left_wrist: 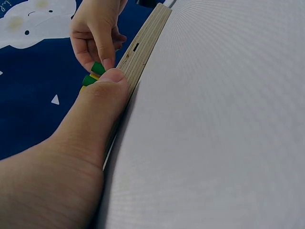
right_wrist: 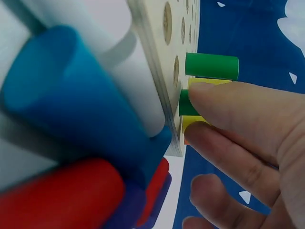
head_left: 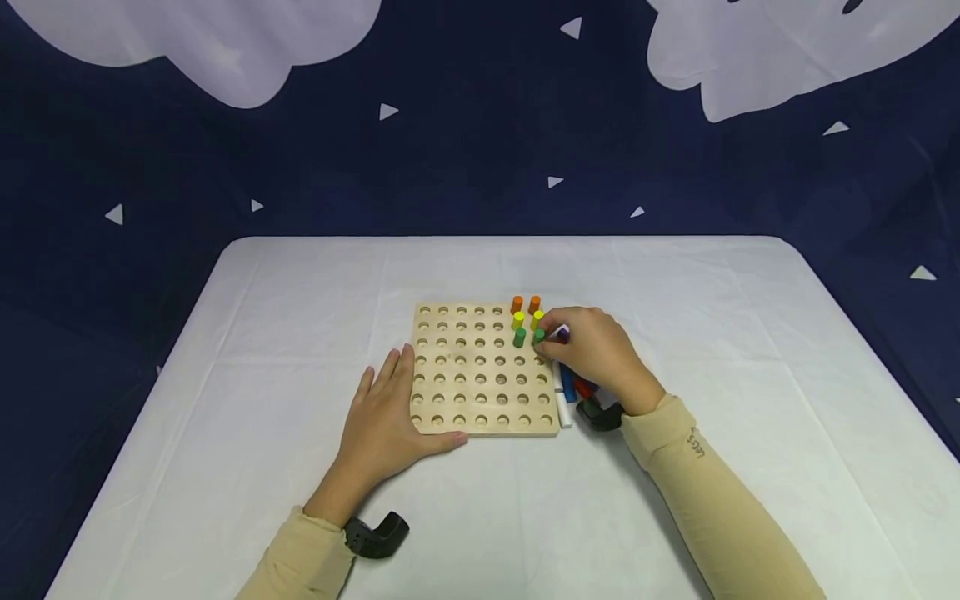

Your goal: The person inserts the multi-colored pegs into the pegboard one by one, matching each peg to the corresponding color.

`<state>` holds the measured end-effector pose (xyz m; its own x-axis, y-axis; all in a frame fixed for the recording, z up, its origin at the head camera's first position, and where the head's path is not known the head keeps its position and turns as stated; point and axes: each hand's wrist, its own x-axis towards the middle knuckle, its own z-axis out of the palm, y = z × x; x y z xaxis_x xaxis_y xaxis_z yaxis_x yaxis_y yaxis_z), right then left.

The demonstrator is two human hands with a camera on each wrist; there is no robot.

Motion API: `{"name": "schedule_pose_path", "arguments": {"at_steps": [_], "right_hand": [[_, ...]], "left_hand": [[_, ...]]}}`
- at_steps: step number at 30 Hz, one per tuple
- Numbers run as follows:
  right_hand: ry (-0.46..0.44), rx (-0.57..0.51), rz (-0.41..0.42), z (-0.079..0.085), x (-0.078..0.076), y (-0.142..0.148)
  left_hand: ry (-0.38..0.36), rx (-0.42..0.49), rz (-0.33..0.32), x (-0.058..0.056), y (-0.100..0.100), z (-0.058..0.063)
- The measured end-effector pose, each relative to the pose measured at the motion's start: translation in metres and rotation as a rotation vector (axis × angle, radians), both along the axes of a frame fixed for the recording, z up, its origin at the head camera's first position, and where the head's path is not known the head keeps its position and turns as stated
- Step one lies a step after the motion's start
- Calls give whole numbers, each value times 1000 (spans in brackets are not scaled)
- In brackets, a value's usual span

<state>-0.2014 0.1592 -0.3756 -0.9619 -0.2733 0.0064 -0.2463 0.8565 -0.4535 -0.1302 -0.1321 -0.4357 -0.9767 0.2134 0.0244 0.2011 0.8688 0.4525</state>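
A square wooden pegboard [head_left: 513, 429] with rows of round holes lies on the table. My left hand [head_left: 381, 421] rests against its left side, fingers straight, with the thumb along the front edge. At the right column, my right hand [head_left: 596, 346] pinches a green peg [right_wrist: 186, 101] that stands in the third row from the back, the thumb right on it. Beside it stands another green peg [head_left: 520, 337]. Behind these are two yellow pegs, one clearly visible [head_left: 518, 320], and two orange pegs, including the left one [head_left: 517, 304].
Loose pegs lie along the board's right side under my right hand: white pegs [head_left: 563, 410], a blue peg [right_wrist: 71, 95], red pegs [right_wrist: 66, 195] and purple ones [right_wrist: 124, 210]. Black devices sit on the left wrist [head_left: 377, 535] and right wrist [head_left: 600, 414]. A dark blue patterned cloth [head_left: 465, 167] hangs behind the table.
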Motion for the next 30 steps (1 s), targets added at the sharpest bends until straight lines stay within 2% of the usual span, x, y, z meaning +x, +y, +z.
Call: {"name": "schedule_pose_path", "arguments": {"at_steps": [10,17,23,30], "right_hand": [[9,16,-50,11,9,21],[-46,112,-70,17,20,41],[-115,178,-36,15,29,50],[-124,198,-5,15,35,51]], "left_hand": [[3,5,-2,-1,0,1],[7,9,-3,0,-1,1],[12,14,-4,0,-1,2],[3,15,-8,1,1,2]]}}
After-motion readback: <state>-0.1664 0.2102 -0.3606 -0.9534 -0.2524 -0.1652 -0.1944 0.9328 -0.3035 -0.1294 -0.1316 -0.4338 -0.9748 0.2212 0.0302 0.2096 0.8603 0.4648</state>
